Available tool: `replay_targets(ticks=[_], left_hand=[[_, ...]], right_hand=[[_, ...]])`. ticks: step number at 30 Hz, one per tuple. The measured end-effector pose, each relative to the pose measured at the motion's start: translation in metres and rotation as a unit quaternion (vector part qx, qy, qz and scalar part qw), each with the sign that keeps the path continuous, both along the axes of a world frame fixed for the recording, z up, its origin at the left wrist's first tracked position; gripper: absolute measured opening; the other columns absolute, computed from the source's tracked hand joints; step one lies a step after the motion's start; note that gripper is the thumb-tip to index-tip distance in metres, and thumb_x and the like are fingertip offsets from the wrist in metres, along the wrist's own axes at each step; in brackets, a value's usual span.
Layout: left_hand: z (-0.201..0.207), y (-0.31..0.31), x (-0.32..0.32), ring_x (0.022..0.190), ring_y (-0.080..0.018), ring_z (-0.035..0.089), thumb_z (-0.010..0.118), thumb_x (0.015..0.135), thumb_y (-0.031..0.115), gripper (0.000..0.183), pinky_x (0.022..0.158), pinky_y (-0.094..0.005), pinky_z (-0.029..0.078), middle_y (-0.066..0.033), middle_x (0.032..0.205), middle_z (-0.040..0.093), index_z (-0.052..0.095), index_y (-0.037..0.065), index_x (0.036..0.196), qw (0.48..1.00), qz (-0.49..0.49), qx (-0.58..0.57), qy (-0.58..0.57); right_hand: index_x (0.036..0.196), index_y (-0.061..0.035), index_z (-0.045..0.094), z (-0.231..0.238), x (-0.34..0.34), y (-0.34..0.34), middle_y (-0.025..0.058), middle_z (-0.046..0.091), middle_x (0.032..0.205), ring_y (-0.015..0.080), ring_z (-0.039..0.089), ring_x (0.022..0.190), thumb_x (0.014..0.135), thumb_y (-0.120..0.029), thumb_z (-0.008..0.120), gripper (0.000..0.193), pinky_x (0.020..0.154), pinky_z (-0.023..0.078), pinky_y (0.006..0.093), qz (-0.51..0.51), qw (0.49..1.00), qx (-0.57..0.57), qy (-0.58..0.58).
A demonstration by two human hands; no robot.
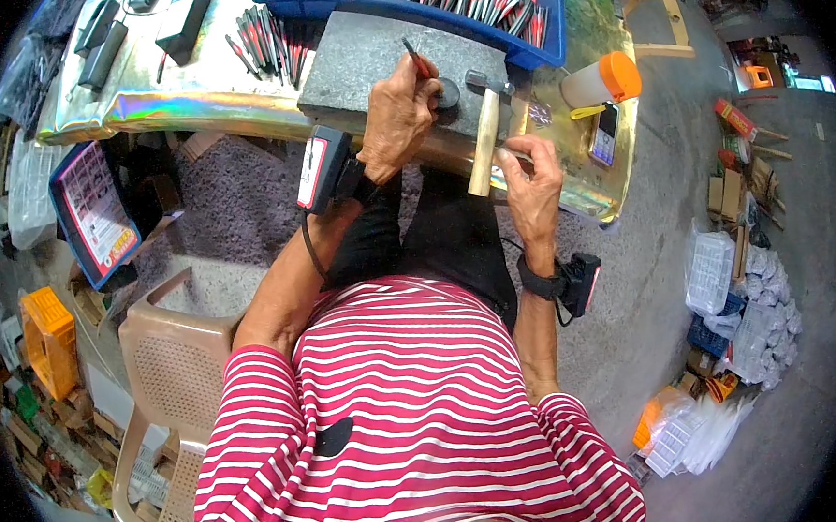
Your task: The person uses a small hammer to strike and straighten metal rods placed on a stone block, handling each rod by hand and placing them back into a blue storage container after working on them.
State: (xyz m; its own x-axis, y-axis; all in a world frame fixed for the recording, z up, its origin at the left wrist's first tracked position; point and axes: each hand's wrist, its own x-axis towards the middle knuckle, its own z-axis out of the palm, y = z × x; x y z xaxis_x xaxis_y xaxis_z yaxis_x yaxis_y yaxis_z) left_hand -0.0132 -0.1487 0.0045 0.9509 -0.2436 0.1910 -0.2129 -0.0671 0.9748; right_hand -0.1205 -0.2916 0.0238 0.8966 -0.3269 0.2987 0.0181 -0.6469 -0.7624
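My left hand is closed in a pinch around a slim red-and-black pen-shaped tool, over a grey stone block. A dark round piece rests on the block beside those fingers. Across the block's right part lies a hammer, its wooden handle reaching over the near edge toward me. My right hand is at the handle's right side, thumb and forefinger drawn together close to it. Whether they touch the handle or pinch something small cannot be made out.
A blue bin full of similar red-and-black tools stands behind the block; a loose pile lies to its left. An orange-lidded container and a phone are at the right. A plastic chair stands at my left.
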Motion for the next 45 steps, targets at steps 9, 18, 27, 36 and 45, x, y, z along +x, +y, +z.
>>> replay_targets(ticks=[9,18,27,36,45], left_hand=[[-0.001,0.000,0.001,0.057,-0.0110,0.052,0.047,0.081,0.003,0.007,0.049,-0.0247,0.047,-0.0050,0.067,0.054,0.046,0.003,0.087,1.000,-0.003,0.013,-0.019],[0.000,-0.001,0.003,0.055,-0.0170,0.053,0.050,0.076,-0.002,0.013,0.051,-0.0285,0.043,-0.0089,0.064,0.053,0.046,0.005,0.086,0.986,0.003,0.086,-0.146],[0.009,-0.004,0.006,0.064,-0.0319,0.056,0.050,0.070,-0.002,0.017,0.052,-0.0368,0.043,-0.0128,0.068,0.056,0.042,0.005,0.083,0.965,-0.034,0.139,-0.222],[0.002,-0.003,0.007,0.069,-0.0324,0.056,0.055,0.065,-0.001,0.024,0.056,-0.0364,0.044,-0.0129,0.072,0.055,0.042,0.006,0.084,0.954,-0.054,0.142,-0.260],[-0.002,-0.003,0.007,0.066,-0.0316,0.054,0.058,0.065,0.002,0.022,0.055,-0.0362,0.043,-0.0125,0.068,0.052,0.043,0.005,0.080,0.952,-0.050,0.099,-0.287]], right_hand=[[0.083,0.0026,0.052,-0.006,0.000,0.000,0.0110,0.050,0.086,0.0199,0.054,0.076,0.074,-0.002,0.055,0.010,0.066,0.046,0.0280,0.000,1.000,0.019,0.020],[0.083,0.0026,0.053,-0.008,-0.001,-0.001,0.0111,0.050,0.087,0.0203,0.054,0.075,0.075,-0.004,0.054,0.011,0.065,0.046,0.0282,0.003,0.999,0.015,0.040],[0.081,0.0027,0.053,-0.011,-0.001,0.005,0.0115,0.051,0.071,0.0204,0.053,0.064,0.081,-0.016,0.052,0.019,0.056,0.043,0.0297,-0.020,0.995,0.049,0.087],[0.072,0.0027,0.050,-0.024,0.001,0.006,0.0128,0.052,0.065,0.0170,0.049,0.053,0.083,-0.025,0.052,0.030,0.050,0.041,0.0296,-0.002,0.983,0.055,0.178],[0.092,0.0062,0.047,-0.011,0.010,0.012,0.0073,0.050,0.069,0.0164,0.048,0.054,0.082,-0.013,0.046,0.022,0.048,0.041,0.0255,0.024,0.734,0.659,0.164]])
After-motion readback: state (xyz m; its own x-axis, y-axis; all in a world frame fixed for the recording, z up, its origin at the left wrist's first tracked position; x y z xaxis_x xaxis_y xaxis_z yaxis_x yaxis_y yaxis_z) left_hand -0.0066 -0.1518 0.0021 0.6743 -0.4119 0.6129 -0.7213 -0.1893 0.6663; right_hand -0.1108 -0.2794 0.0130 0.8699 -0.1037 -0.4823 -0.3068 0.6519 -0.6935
